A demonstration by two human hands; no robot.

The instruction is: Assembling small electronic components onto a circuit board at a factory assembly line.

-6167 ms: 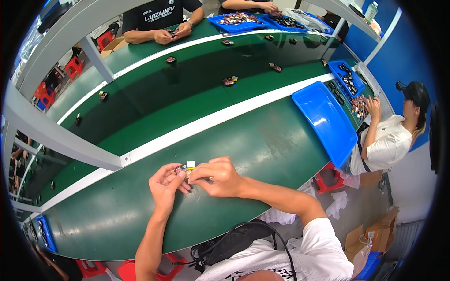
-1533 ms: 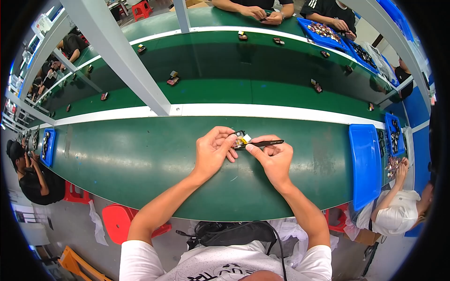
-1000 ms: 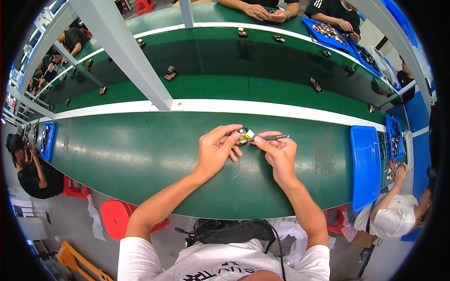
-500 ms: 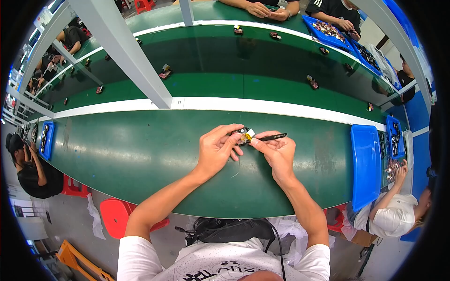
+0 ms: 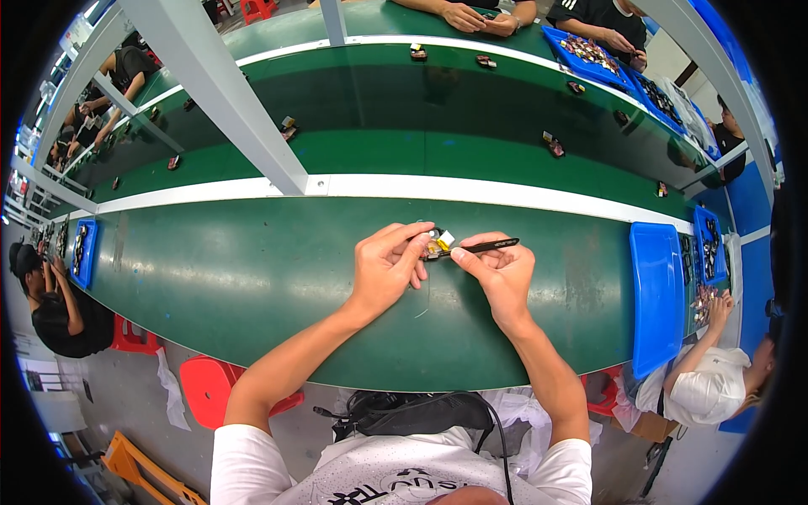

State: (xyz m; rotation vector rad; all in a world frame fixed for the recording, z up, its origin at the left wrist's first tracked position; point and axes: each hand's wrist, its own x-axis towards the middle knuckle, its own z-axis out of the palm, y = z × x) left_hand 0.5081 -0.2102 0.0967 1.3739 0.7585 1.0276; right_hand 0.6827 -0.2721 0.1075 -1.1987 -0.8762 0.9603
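Observation:
My left hand [image 5: 389, 268] is closed around a small electronic assembly [image 5: 436, 247] that has a dark body and a yellow and white part on top. Its fingers hide much of the dark body. In my right hand [image 5: 498, 271] a pair of black tweezers [image 5: 492, 246] is pinched between thumb and fingers. The tweezers' tip end reaches the assembly's right side, though the exact contact point is too small to make out. Both hands are just above the green worktable [image 5: 252, 278].
An upright blue tray [image 5: 656, 299] stands at the table's right. A white rail [image 5: 471, 190] and grey post [image 5: 223, 93] border the far belt [image 5: 370, 151], which carries several small assemblies. Co-workers sit across, left and right. A red stool [image 5: 206, 391] is at lower left.
The assemblies on the belt have shifted slightly left. My right hand and the tweezers have moved very slightly, while my left hand keeps its grip on the assembly.

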